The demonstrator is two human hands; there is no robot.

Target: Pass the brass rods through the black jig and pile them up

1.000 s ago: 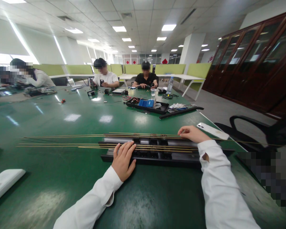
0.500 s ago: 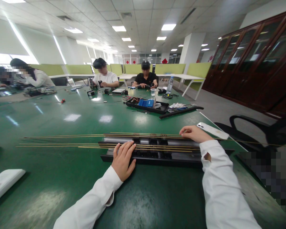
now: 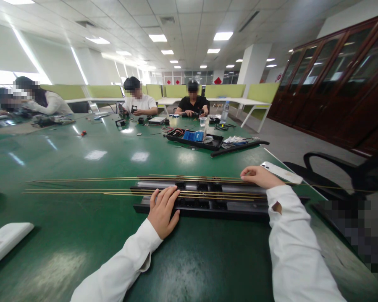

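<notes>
Golden rods [image 3: 204,193], left hand [image 3: 162,213] hiding parts, right hand [image 3: 261,176] pinching.

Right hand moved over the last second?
Yes: the right hand has shifted slightly rightward, judged against the stationary white smartphone.

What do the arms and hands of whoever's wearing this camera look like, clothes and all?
Both arms wear loose, wrinkled white long sleeves: left sleeve, right sleeve. Each cuff has a slit opening. The left hand and right hand are bare, with no gloves or rings visible.
</notes>
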